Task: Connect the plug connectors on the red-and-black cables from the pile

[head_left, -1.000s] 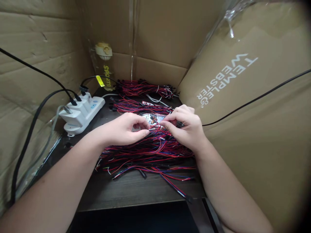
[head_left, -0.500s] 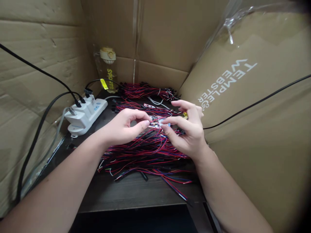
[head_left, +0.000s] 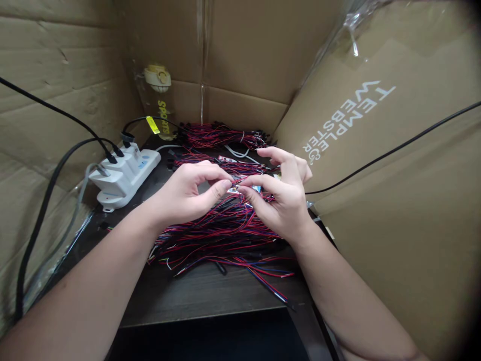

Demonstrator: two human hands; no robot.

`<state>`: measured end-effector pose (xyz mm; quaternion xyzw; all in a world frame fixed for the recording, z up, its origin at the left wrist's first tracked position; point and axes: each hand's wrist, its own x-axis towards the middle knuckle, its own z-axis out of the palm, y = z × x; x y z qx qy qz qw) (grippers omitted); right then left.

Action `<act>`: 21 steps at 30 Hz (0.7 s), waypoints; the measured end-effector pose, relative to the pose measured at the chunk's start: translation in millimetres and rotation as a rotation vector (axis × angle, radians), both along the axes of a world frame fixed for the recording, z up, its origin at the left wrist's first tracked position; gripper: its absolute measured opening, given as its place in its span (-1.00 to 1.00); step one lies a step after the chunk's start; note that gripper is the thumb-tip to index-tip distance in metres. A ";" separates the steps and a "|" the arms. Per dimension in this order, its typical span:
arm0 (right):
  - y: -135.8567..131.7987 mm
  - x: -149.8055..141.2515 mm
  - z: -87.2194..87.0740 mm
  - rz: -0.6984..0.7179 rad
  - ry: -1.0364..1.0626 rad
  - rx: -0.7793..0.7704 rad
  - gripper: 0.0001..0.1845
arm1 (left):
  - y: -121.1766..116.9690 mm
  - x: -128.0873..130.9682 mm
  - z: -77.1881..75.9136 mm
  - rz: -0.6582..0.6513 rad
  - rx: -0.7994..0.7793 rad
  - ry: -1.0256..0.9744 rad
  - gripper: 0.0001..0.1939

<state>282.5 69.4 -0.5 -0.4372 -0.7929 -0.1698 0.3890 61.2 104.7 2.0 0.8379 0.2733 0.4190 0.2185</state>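
A loose heap of thin red, blue and black wires (head_left: pixel 225 235) lies on a dark wooden table (head_left: pixel 195 296). My left hand (head_left: pixel 188 193) hovers over the heap, thumb and forefinger pinched on wire ends. My right hand (head_left: pixel 280 195) meets it fingertip to fingertip, pinching the same small bundle of wires (head_left: pixel 235 188), its other fingers spread upward. A tied bundle of red and black wires (head_left: pixel 221 135) rests at the back of the table, and another flatter bundle (head_left: pixel 210 163) lies just behind my hands.
A white power strip (head_left: pixel 124 175) with black plugs and cables sits at the left. A clear bottle with a yellowish cap (head_left: pixel 160 100) stands in the back corner. Cardboard walls enclose the table; a printed cardboard sheet (head_left: pixel 376 165) leans at the right, crossed by a black cable.
Both hands have lifted slightly off the heap and brought their fingertips together on a few wires; my right hand's fingers have opened upward.
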 end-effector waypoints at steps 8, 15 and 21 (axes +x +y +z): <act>4.4 9.3 5.2 -0.035 0.021 0.005 -0.78 | -3.0 1.2 2.5 0.162 0.065 0.011 -0.75; 10.1 20.4 8.0 -0.069 -0.075 -0.029 -0.84 | -0.5 -3.4 3.3 0.282 0.107 -0.030 -0.76; 15.1 27.4 8.3 -0.058 -0.067 -0.085 -0.88 | 5.5 -7.6 1.1 0.524 0.056 -0.175 -0.70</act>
